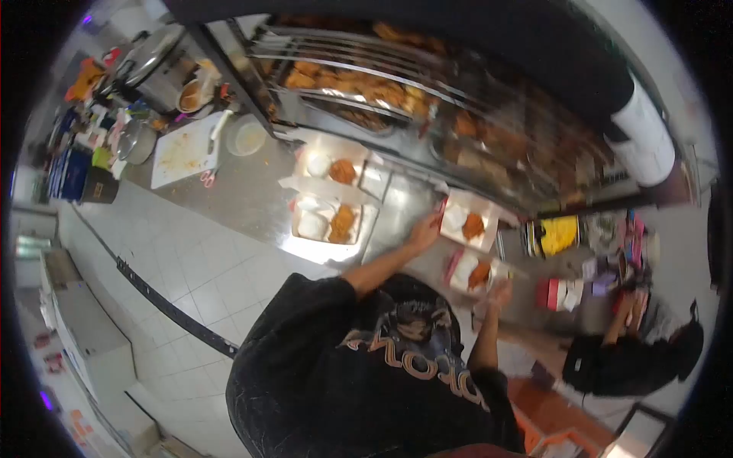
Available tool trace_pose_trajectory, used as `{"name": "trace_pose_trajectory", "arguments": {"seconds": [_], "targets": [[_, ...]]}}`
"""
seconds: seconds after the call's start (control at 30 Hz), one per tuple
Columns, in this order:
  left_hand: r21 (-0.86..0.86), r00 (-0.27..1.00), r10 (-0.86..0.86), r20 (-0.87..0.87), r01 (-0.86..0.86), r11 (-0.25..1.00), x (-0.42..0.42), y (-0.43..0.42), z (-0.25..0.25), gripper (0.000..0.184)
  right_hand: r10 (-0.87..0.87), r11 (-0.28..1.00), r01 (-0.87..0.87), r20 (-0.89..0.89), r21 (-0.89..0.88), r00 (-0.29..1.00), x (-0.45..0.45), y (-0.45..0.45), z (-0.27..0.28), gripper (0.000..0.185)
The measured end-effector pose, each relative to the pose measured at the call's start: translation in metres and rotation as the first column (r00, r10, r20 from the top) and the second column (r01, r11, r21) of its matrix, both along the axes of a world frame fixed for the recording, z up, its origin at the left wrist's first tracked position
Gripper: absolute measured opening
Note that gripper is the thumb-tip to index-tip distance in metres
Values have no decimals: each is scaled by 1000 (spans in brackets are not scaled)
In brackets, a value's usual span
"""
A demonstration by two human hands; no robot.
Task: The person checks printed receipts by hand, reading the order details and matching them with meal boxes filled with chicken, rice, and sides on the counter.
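My left hand (425, 232) grips the red side of an open cardboard food box (489, 243), which holds white rice and a piece of fried chicken (473, 226). My right hand (499, 293), apparently in a clear glove, is at the near right edge of a second food box (456, 280). Its fingers are blurred. Rice and chicken (479, 275) lie in that box too. Two more open boxes stand to the left: one farther back (298, 162), one at the counter's front edge (295, 227). Each contains rice and fried chicken.
Behind the boxes stands a glass display cabinet (366, 114) with fried food on racks. A cutting board (185, 153), plastic tub (247, 135) and pink-handled scissors (208, 178) lie left. To the right are a yellow-filled tray (557, 235), a red-and-white box (561, 295) and a co-worker (634, 359).
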State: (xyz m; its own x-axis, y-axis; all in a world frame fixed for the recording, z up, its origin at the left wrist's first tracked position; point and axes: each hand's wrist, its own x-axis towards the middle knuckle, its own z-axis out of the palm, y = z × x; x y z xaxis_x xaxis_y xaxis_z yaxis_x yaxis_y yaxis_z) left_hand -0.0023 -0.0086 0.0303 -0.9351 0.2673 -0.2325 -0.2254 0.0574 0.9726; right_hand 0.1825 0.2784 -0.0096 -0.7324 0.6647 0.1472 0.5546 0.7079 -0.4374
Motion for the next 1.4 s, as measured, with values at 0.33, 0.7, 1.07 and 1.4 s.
{"name": "trace_pose_trajectory", "arguments": {"seconds": [0.33,0.7,1.07,1.4], "targets": [[34,997,-6,75,4,999,39,9,-15,20,-313,868,277,-21,-412,949,12,13,34,43],[-561,545,-666,-510,376,737,106,87,97,29,-293,803,189,-97,-565,951,50,-1,81,35],[-150,947,-248,-203,220,964,120,155,87,21,-188,539,-3,-124,-842,974,78,106,81,33],[356,991,124,51,-134,925,131,159,291,36,135,409,-200,-157,-890,978,32,137,83,30]]}}
